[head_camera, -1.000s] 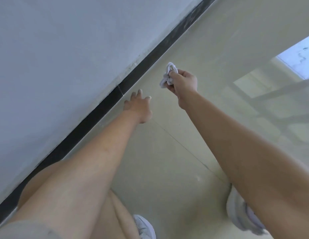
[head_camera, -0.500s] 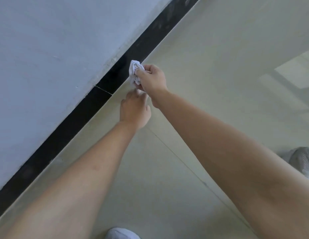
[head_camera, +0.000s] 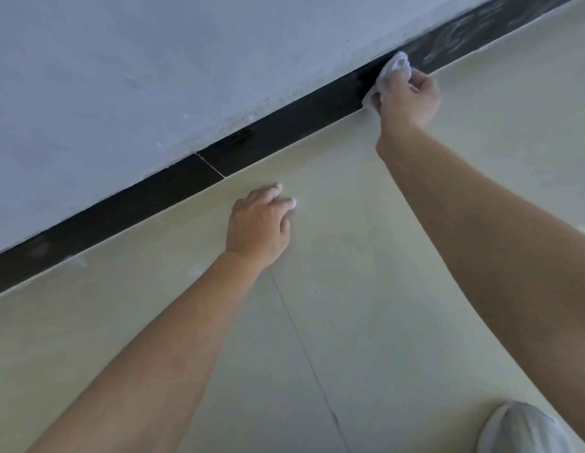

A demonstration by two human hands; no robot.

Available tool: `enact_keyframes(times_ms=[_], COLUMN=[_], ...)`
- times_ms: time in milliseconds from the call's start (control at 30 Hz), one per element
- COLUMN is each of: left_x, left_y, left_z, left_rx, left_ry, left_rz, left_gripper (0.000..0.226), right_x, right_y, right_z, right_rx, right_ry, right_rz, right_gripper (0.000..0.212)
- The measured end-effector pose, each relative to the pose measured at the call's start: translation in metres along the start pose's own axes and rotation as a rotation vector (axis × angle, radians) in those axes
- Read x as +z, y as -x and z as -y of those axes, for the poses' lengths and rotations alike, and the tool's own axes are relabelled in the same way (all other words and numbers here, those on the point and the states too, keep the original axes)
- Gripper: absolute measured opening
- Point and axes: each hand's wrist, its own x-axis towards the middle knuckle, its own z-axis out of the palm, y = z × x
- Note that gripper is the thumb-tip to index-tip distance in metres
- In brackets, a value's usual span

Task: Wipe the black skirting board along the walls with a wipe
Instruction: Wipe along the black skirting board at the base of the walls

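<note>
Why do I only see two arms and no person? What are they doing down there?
The camera sits on the person's head and looks down, so you see only their arms. The right hand grips a white wipe and presses it on the black skirting board. That is the dark strip where the wall meets the floor. The left hand rests on the floor and holds nothing. Past the wipe, the board looks grey and streaky.

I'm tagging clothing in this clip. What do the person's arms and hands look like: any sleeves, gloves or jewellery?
The left forearm and right forearm are bare, no sleeve in view. The left hand and right hand wear no gloves; no watch, bracelet or ring shows.
</note>
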Motion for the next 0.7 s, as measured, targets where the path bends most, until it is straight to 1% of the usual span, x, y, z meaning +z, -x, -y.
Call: enact_keyframes(times_ms=[67, 133, 200, 233, 267, 333, 433, 533, 600, 633, 700], left_x=[0.005, 0.009, 0.009, 0.007, 0.004, -0.002, -0.008, -0.011, -0.012, -0.012, -0.012], left_y=[0.002, 0.004, 0.004, 0.004, 0.003, 0.001, -0.002, -0.005, -0.007, -0.008, -0.010], left_z=[-0.001, 0.000, 0.001, 0.001, 0.001, -0.001, -0.003, -0.001, 0.000, 0.000, 0.000], left_rx=[-0.002, 0.023, 0.040, 0.039, 0.032, 0.010, -0.018, -0.021, -0.018, -0.016, -0.011], left_ry=[0.016, 0.023, 0.018, 0.009, -0.001, -0.007, 0.001, 0.010, 0.014, 0.014, 0.017], left_rz=[-0.062, -0.116, -0.117, -0.102, -0.079, -0.027, 0.037, 0.058, 0.051, 0.045, 0.027], left_gripper=[0.040, 0.041, 0.043, 0.044, 0.044, 0.044, 0.044, 0.042, 0.041, 0.041, 0.040], right_x=[0.008, 0.017, 0.023, 0.023, 0.024, 0.018, -0.002, -0.018, -0.017, -0.012, 0.001], right_y=[0.028, 0.061, 0.085, 0.090, 0.091, 0.077, 0.039, 0.008, 0.002, 0.004, 0.019], right_z=[-0.019, -0.038, -0.046, -0.042, -0.034, -0.017, 0.010, 0.025, 0.030, 0.029, 0.020], right_rx=[-0.034, -0.090, -0.156, -0.159, -0.160, -0.148, -0.124, -0.107, -0.068, -0.062, -0.078], right_ry=[0.079, 0.168, 0.258, 0.273, 0.281, 0.290, 0.263, 0.097, -0.013, -0.004, 0.101], right_rz=[0.089, 0.320, 0.567, 0.635, 0.657, 0.615, 0.432, 0.223, 0.102, 0.072, 0.077], right_gripper=[0.017, 0.014, 0.011, 0.012, 0.013, 0.013, 0.015, 0.023, 0.027, 0.029, 0.034])
